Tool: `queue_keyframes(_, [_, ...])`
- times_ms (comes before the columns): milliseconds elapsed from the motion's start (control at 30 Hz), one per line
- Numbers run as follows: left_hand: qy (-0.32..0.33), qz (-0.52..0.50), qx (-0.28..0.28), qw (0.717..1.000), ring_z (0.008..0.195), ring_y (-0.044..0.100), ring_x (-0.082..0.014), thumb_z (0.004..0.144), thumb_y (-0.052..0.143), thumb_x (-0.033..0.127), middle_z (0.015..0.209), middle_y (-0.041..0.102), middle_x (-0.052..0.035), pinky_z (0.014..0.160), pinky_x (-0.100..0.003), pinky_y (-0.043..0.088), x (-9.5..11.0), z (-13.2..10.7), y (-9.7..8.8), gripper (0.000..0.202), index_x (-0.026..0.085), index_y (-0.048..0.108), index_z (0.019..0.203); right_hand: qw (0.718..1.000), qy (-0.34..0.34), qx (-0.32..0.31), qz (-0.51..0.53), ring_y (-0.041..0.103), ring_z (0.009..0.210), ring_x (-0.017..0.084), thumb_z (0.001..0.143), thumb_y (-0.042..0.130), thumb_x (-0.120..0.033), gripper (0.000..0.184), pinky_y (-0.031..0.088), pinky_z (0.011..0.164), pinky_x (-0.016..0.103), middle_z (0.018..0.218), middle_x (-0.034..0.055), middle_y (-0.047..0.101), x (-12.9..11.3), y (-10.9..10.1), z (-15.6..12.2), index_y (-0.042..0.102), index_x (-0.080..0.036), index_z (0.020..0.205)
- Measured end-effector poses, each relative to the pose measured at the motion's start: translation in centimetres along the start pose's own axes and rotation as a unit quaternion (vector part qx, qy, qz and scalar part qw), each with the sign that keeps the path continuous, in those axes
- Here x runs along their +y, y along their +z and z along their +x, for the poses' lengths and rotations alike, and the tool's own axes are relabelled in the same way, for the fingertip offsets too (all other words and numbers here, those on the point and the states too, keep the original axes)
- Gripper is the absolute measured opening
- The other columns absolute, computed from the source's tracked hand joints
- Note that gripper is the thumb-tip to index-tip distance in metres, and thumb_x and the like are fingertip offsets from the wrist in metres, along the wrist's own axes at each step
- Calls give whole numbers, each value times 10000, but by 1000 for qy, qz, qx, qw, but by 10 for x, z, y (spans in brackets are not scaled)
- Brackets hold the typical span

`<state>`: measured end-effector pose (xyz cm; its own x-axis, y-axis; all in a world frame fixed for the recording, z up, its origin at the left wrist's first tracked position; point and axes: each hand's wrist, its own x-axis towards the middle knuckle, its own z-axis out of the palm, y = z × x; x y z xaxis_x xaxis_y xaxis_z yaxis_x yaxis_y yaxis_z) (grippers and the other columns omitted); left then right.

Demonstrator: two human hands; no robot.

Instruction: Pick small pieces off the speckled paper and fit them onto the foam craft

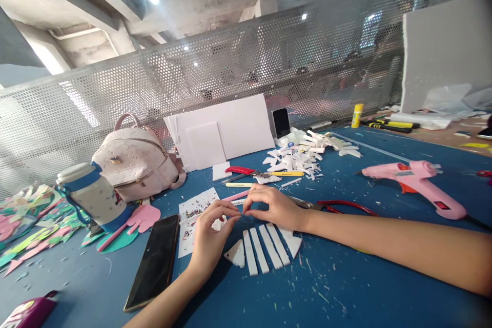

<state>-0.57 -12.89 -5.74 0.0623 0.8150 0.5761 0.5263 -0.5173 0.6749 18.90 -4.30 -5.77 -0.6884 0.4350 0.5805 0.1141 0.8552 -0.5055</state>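
My left hand (pixel 211 233) and my right hand (pixel 271 205) meet fingertip to fingertip over the blue table (pixel 346 277). Both are pinched closed on something small between them that I cannot make out. Just below the hands lie several white foam strips (pixel 265 248) side by side, with a triangular white piece (pixel 236 255) at their left end and another at the right. A dark phone (pixel 156 261) lies face up left of my left wrist.
A pink glue gun (pixel 418 184) lies at the right. Red-handled scissors (pixel 338 207) rest behind my right wrist. White foam scraps (pixel 303 156), white boards (pixel 226 130), a pink backpack (pixel 134 159), a bottle (pixel 92 195) and coloured paper cut-outs (pixel 26 225) fill the back and left.
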Motion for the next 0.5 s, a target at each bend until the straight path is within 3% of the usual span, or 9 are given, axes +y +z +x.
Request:
queue_keyframes(100, [9, 26, -4, 1000, 878, 638, -183, 896, 599, 243, 917, 697, -43, 721, -269, 461, 0, 6, -11, 122, 204, 682, 815, 1000, 16, 17, 3, 574, 890, 185, 932, 609, -261, 87, 453, 824, 331, 870, 27, 662, -1, 0, 0, 658, -207, 884])
queue_keyframes(233, [-20, 110, 40, 993, 833, 642, -177, 925, 532, 306, 967, 709, -35, 758, -282, 471, -15, 22, -45, 147, 221, 642, 973, 998, 52, 40, 14, 578, 870, 168, 961, 549, -259, 94, 462, 790, 306, 922, 33, 634, 0, -1, -1, 620, -211, 923])
queue_keyframes(367, [-87, 226, -27, 970, 800, 668, -194, 890, 505, 264, 865, 740, 6, 770, -300, 471, -47, 34, -75, 203, 254, 589, 1074, 998, 55, 39, 19, 572, 869, 170, 962, 526, -250, 98, 469, 792, 311, 916, 33, 630, -1, -2, 0, 605, -217, 914])
queue_keyframes(500, [-136, 273, -73, 950, 789, 691, -210, 868, 463, 246, 865, 758, 22, 741, -301, 479, -68, 34, -80, 262, 279, 563, 1109, 997, 57, 40, 21, 574, 872, 172, 954, 530, -248, 90, 475, 792, 321, 902, 32, 627, -4, -2, 1, 597, -222, 900])
